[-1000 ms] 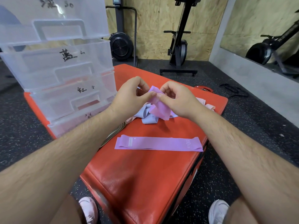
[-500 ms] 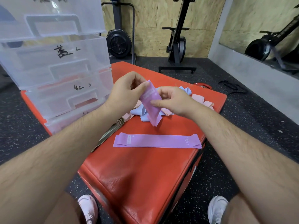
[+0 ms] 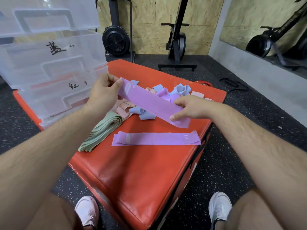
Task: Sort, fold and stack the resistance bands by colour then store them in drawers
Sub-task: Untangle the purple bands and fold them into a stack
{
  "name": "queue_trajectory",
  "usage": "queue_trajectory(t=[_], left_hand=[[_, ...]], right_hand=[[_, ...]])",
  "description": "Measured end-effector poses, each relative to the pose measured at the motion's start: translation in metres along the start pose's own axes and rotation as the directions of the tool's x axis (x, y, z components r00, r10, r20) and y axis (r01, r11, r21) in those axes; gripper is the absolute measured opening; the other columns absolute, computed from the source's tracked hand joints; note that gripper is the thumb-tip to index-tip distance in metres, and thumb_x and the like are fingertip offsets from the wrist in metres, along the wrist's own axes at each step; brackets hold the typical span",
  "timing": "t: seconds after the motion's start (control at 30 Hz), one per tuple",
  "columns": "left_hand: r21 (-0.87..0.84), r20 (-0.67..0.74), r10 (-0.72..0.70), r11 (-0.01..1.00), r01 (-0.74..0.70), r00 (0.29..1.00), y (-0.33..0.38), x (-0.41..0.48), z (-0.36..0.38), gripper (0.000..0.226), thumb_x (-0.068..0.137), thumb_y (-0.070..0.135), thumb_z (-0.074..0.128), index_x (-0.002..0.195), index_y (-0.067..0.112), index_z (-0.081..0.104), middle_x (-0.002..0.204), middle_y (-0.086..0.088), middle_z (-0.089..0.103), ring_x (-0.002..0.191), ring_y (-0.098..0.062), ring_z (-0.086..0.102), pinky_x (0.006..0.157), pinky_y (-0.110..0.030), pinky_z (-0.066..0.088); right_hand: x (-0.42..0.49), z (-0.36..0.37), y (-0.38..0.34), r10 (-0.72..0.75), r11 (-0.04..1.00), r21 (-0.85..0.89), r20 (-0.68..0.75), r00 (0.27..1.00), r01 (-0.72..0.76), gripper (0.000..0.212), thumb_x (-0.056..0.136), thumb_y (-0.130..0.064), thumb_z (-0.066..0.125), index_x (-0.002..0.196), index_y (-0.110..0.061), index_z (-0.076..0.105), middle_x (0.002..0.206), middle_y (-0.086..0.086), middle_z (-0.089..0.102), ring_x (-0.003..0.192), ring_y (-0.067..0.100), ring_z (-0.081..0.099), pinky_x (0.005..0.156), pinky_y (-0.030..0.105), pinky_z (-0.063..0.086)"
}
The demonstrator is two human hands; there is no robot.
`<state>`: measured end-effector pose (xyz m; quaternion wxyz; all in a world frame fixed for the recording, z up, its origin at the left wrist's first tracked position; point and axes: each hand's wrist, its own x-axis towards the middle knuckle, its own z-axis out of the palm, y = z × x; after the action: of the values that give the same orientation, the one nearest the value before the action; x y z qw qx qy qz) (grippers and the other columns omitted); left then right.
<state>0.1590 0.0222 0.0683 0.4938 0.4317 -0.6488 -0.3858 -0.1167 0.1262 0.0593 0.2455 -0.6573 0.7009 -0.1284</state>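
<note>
A purple band is stretched flat in the air above the red padded box. My left hand pinches its upper left end and my right hand pinches its lower right end. Below it a second purple band lies flat on the box. Behind my hands sits a jumbled pile of blue, pink and purple bands. A stack of folded green bands lies at the left, beside the clear plastic drawers.
The drawer unit stands on the box's back left corner, its drawers shut and marked with handwritten labels. Exercise machines stand by the back wall on the speckled black floor. My two shoes rest on the floor by the box's front edge.
The crumpled purple band has been pulled out straight between my hands, which moved apart, the left staying up and the right going down and right.
</note>
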Motion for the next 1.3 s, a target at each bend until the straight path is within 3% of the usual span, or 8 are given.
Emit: queue_trajectory(t=[0.1, 0.23, 0.47, 0.63, 0.7, 0.8, 1.0, 1.3], left_hand=[[-0.009, -0.064, -0.02, 1.0, 0.019, 0.998, -0.003, -0.001, -0.003, 0.02, 0.098, 0.025, 0.058, 0.08, 0.021, 0.052, 0.077, -0.001, 0.056, 0.064, -0.018, 0.057, 0.062, -0.031, 0.054], [0.037, -0.062, -0.05, 0.998, 0.053, 0.997, -0.012, -0.003, -0.01, 0.015, 0.097, 0.026, 0.06, 0.09, 0.014, 0.056, 0.087, -0.006, 0.06, 0.063, -0.019, 0.06, 0.066, -0.034, 0.055], [0.115, -0.029, -0.061, 0.991, 0.064, 0.998, -0.032, -0.023, -0.013, 0.015, 0.091, 0.019, 0.064, 0.095, 0.025, 0.051, 0.088, -0.008, 0.066, 0.069, -0.02, 0.061, 0.066, -0.038, 0.055], [0.248, 0.038, -0.013, 0.969, 0.003, 0.999, -0.049, -0.046, -0.011, 0.015, 0.09, 0.012, 0.057, 0.093, 0.026, 0.052, 0.072, -0.01, 0.062, 0.056, -0.013, 0.054, 0.054, -0.03, 0.048], [0.39, 0.064, 0.035, 0.919, -0.058, 0.997, -0.055, -0.054, -0.01, 0.013, 0.088, 0.008, 0.054, 0.092, 0.02, 0.058, 0.07, -0.003, 0.061, 0.058, -0.008, 0.056, 0.056, -0.023, 0.045], [0.528, 0.155, 0.049, 0.84, -0.125, 0.987, -0.069, -0.059, -0.012, 0.016, 0.085, 0.005, 0.059, 0.09, 0.017, 0.067, 0.079, -0.007, 0.066, 0.076, -0.027, 0.062, 0.068, -0.034, 0.048], [0.602, 0.27, 0.028, 0.775, -0.191, 0.962, -0.086, -0.07, -0.013, 0.004, 0.085, 0.007, 0.066, 0.087, 0.008, 0.069, 0.081, -0.007, 0.066, 0.076, -0.024, 0.059, 0.069, -0.027, 0.039], [0.666, 0.344, 0.1, 0.674, -0.318, 0.933, -0.099, -0.074, -0.015, 0.006, 0.082, 0.011, 0.075, 0.086, 0.007, 0.072, 0.1, -0.013, 0.053, 0.084, -0.026, 0.056, 0.083, -0.031, 0.045]], right_hand=[[-0.009, -0.007, 0.015, 0.044, 0.997, -0.068, 0.003, 0.999, -0.044, 0.032, 0.076, -0.044, 0.081, 0.087, -0.018, 0.065, 0.087, 0.001, 0.066, 0.079, 0.021, 0.063, 0.076, 0.04, 0.052], [-0.022, -0.012, 0.037, 0.092, 0.995, -0.044, -0.014, 0.996, -0.092, 0.028, 0.075, -0.039, 0.084, 0.087, -0.019, 0.068, 0.091, 0.007, 0.067, 0.08, 0.018, 0.059, 0.081, 0.04, 0.049], [-0.043, -0.004, 0.052, 0.103, 0.842, 0.53, 0.025, 0.994, -0.1, 0.025, 0.087, 0.007, 0.07, 0.109, 0.0, 0.06, 0.097, 0.022, 0.065, 0.08, 0.022, 0.071, 0.069, 0.027, 0.061], [-0.05, 0.005, 0.056, 0.187, 0.737, 0.661, 0.0, 0.982, -0.14, 0.036, 0.092, 0.0, 0.067, 0.123, -0.012, 0.052, 0.084, 0.009, 0.064, 0.067, 0.016, 0.069, 0.065, 0.027, 0.059], [-0.052, 0.01, 0.059, 0.202, 0.776, 0.615, -0.034, 0.979, -0.139, 0.031, 0.093, 0.0, 0.066, 0.117, -0.015, 0.055, 0.081, 0.008, 0.061, 0.064, 0.015, 0.066, 0.064, 0.028, 0.058], [-0.055, 0.021, 0.063, 0.216, 0.896, 0.409, -0.058, 0.975, -0.174, 0.016, 0.091, -0.003, 0.067, 0.102, -0.014, 0.064, 0.08, 0.005, 0.061, 0.061, 0.011, 0.06, 0.061, 0.026, 0.054], [-0.05, 0.044, 0.064, 0.247, 0.955, 0.2, -0.131, 0.96, -0.219, 0.011, 0.087, -0.008, 0.071, 0.089, -0.019, 0.073, 0.09, 0.003, 0.074, 0.077, 0.016, 0.067, 0.084, 0.038, 0.057], [-0.054, 0.053, 0.062, 0.248, 0.968, 0.085, -0.16, 0.956, -0.237, 0.007, 0.082, -0.017, 0.073, 0.089, -0.02, 0.073, 0.082, -0.009, 0.069, 0.074, 0.01, 0.062, 0.065, 0.026, 0.047]])
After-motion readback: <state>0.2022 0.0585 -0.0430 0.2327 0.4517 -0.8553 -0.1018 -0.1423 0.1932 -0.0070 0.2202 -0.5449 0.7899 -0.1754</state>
